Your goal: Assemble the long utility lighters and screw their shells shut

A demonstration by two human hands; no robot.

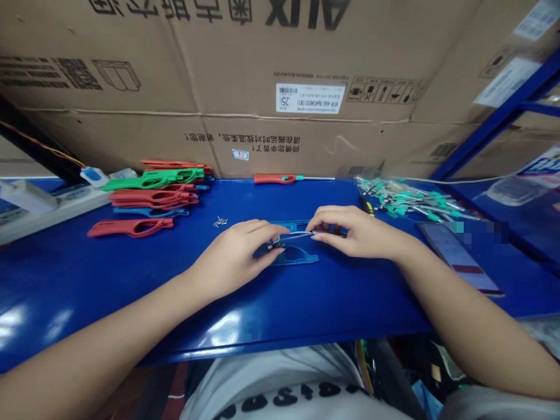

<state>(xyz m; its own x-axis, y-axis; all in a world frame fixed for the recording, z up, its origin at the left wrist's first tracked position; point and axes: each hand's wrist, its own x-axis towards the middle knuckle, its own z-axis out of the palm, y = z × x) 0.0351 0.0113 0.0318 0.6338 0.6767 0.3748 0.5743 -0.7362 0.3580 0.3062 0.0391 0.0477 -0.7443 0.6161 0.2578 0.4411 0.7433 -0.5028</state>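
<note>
My left hand [238, 251] is closed in a pinch on one end of a thin wire [296, 235], where a small part shows at the fingertips. Facing it, my right hand [356, 232] pinches the other end of this wire, by what looks like a slim rod mostly covered by the fingers. Just below the hands, a blue lighter shell half [301, 256] lies on the blue table [210, 315]. A second blue shell piece [286, 226] lies behind the wire, partly hidden by my fingers.
Red, green and blue lighter shells [153, 197] are stacked at the left, near a power strip [79, 198]. Small screws [220, 221], a red lighter [275, 179], a yellow-black screwdriver [366, 205], green-ended metal rods [411, 199] and a phone [459, 259] lie around. A cardboard box [245, 93] stands behind.
</note>
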